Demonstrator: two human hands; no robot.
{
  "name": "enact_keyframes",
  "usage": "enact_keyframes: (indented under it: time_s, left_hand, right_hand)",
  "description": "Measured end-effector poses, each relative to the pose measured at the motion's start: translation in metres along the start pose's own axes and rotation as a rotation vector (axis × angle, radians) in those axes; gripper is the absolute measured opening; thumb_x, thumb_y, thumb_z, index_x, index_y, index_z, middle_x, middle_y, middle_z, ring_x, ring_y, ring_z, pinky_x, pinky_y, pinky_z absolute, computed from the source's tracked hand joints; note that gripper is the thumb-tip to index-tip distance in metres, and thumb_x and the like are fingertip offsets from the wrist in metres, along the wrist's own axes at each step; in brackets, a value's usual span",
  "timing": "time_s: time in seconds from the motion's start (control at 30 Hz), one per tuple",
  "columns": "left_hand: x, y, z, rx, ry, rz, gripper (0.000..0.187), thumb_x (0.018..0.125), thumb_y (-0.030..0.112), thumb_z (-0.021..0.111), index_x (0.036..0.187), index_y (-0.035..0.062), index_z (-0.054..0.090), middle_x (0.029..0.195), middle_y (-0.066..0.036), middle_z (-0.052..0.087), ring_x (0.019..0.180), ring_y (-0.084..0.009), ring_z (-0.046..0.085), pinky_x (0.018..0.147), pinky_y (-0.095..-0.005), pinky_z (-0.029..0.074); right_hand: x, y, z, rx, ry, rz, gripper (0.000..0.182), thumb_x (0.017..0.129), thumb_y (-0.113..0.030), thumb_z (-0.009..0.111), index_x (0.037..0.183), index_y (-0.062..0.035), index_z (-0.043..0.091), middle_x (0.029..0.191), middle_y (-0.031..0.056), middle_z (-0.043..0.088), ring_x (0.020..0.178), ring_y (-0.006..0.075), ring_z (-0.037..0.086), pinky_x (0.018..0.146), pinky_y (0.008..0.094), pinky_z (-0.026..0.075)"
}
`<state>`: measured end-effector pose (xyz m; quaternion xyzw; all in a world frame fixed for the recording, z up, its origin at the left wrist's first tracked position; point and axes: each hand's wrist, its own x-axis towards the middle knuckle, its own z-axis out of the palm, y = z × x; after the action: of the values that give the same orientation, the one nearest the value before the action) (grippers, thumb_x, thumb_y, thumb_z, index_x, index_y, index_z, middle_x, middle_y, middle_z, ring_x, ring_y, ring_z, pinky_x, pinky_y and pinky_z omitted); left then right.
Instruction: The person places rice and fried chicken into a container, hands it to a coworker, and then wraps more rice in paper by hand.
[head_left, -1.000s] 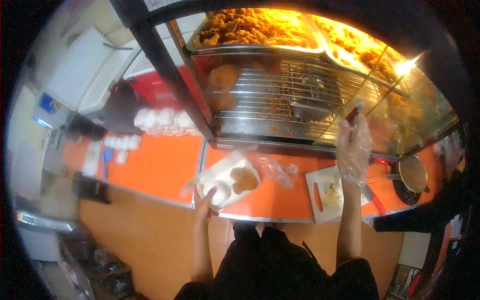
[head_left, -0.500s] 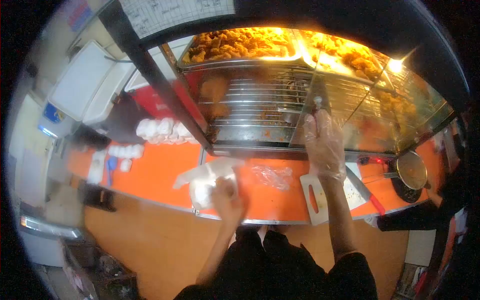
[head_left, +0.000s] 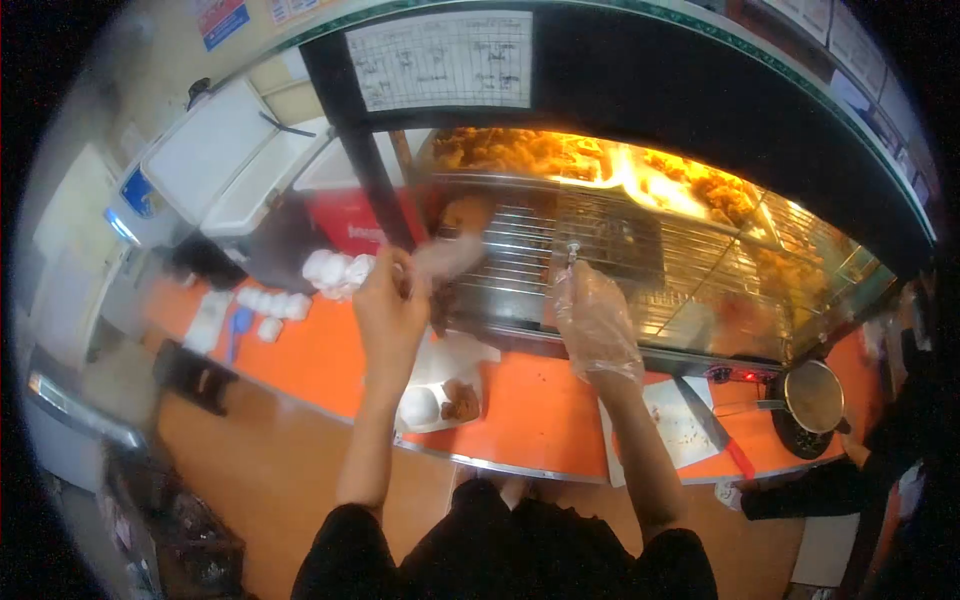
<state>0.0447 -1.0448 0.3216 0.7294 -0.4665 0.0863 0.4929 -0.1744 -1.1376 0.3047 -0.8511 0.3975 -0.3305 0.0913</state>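
My left hand (head_left: 392, 315) is raised before the display case, its fingers pinching a blurred piece of clear plastic (head_left: 450, 257). My right hand (head_left: 600, 320), in a clear plastic glove, has its fingers closed at the small knob (head_left: 573, 250) of the case's glass door. Below and between my hands, an open white container (head_left: 468, 347) on the orange counter holds a rounded white mound (head_left: 419, 406) and a brown piece of food (head_left: 460, 401).
Fried food (head_left: 500, 150) fills trays behind the wire rack (head_left: 515, 235). White wrapped bundles (head_left: 338, 272) lie left. At right are a white board (head_left: 672, 425), a red-handled knife (head_left: 738, 455) and a pan (head_left: 813, 396), with another person's hand (head_left: 855, 448) at its handle.
My left hand has left the container and risen with clear plastic; the plastic on the counter is gone. A brown piece now shows in the container. The view has shifted.
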Motion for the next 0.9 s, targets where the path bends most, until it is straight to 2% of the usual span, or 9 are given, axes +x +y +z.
enact_keyframes:
  time_s: [0.17,0.33,0.37,0.47,0.6,0.67,0.77,0.83,0.9]
  left_hand:
    - [0.025,-0.002,0.022,-0.183,0.176,0.127,0.013,0.08,0.007,0.067,0.088,0.0041,0.057,0.07,-0.012,0.062,0.061,-0.0241,0.062,0.057,-0.0351,0.048]
    - [0.028,-0.012,0.009,-0.219,0.147,0.17,0.013,0.082,0.008,0.069,0.089,0.0022,0.059,0.066,-0.004,0.059,0.057,-0.0123,0.057,0.056,-0.0252,0.047]
    - [0.022,-0.017,-0.002,-0.188,0.028,0.116,0.022,0.083,0.009,0.067,0.101,0.0008,0.058,0.088,-0.01,0.06,0.073,-0.016,0.057,0.065,-0.0291,0.048]
    - [-0.032,-0.054,-0.021,-0.155,0.254,0.308,0.037,0.084,0.009,0.064,0.116,0.0,0.048,0.11,-0.014,0.048,0.097,-0.021,0.049,0.081,-0.035,0.044]
    - [-0.168,-0.187,-0.025,-0.009,0.172,-0.296,0.047,0.083,0.017,0.071,0.114,-0.0007,0.04,0.107,-0.012,0.039,0.1,-0.0236,0.04,0.088,-0.0365,0.034]
    - [-0.199,-0.257,-0.002,-0.238,-0.031,-0.509,0.038,0.085,0.018,0.069,0.105,-0.0022,0.045,0.104,-0.013,0.041,0.099,-0.0215,0.041,0.085,-0.0365,0.036]
    - [-0.178,-0.269,0.02,-0.503,-0.404,-0.703,0.035,0.088,0.013,0.062,0.117,-0.0028,0.05,0.111,-0.015,0.05,0.109,-0.0267,0.045,0.095,-0.0386,0.037]
    - [-0.155,-0.363,0.017,-0.861,-0.946,-0.61,0.028,0.094,0.021,0.056,0.102,-0.0058,0.055,0.102,-0.017,0.055,0.097,-0.0252,0.051,0.087,-0.0381,0.041]
    - [-0.186,-0.358,0.042,-0.514,-0.831,-0.404,0.035,0.099,0.026,0.047,0.107,-0.0059,0.058,0.107,-0.018,0.059,0.099,-0.0274,0.054,0.09,-0.0396,0.042]
  right_hand:
    - [0.025,-0.047,0.012,0.279,-0.156,0.147,0.037,0.098,-0.033,0.039,0.098,0.0,0.056,0.086,0.0258,0.061,0.083,0.0437,0.059,0.074,0.0534,0.045]
    - [0.052,-0.083,0.049,0.176,-0.205,-0.01,0.022,0.091,-0.017,0.048,0.092,0.0004,0.061,0.081,0.0247,0.063,0.08,0.0421,0.063,0.074,0.0509,0.05]
    - [0.056,-0.09,0.056,0.187,-0.202,-0.012,0.022,0.09,-0.016,0.049,0.09,0.0011,0.061,0.081,0.0246,0.064,0.08,0.0421,0.063,0.074,0.0511,0.05]
    - [0.057,-0.099,0.081,0.149,-0.101,-0.178,0.02,0.088,-0.014,0.05,0.091,0.0025,0.061,0.082,0.0242,0.064,0.079,0.041,0.063,0.073,0.0494,0.051]
    - [0.048,-0.112,0.091,0.178,-0.036,-0.248,0.02,0.088,-0.014,0.052,0.1,0.0003,0.058,0.087,0.0217,0.063,0.082,0.0385,0.062,0.074,0.0479,0.05]
    - [0.044,-0.104,0.105,0.131,-0.061,-0.239,0.02,0.088,-0.014,0.051,0.101,-0.0004,0.058,0.089,0.0205,0.063,0.083,0.0378,0.061,0.074,0.0473,0.049]
    - [0.023,-0.083,0.115,0.077,-0.11,-0.208,0.022,0.088,-0.015,0.051,0.103,-0.0015,0.058,0.091,0.0188,0.063,0.085,0.0367,0.06,0.074,0.0464,0.049]
    - [0.002,-0.062,0.115,0.045,-0.141,-0.169,0.022,0.089,-0.016,0.051,0.105,-0.0022,0.059,0.093,0.0176,0.063,0.086,0.036,0.06,0.074,0.0458,0.048]
    - [-0.029,-0.034,0.103,0.012,-0.166,-0.126,0.023,0.089,-0.016,0.051,0.107,-0.0029,0.059,0.094,0.0165,0.063,0.087,0.0353,0.059,0.074,0.0452,0.048]
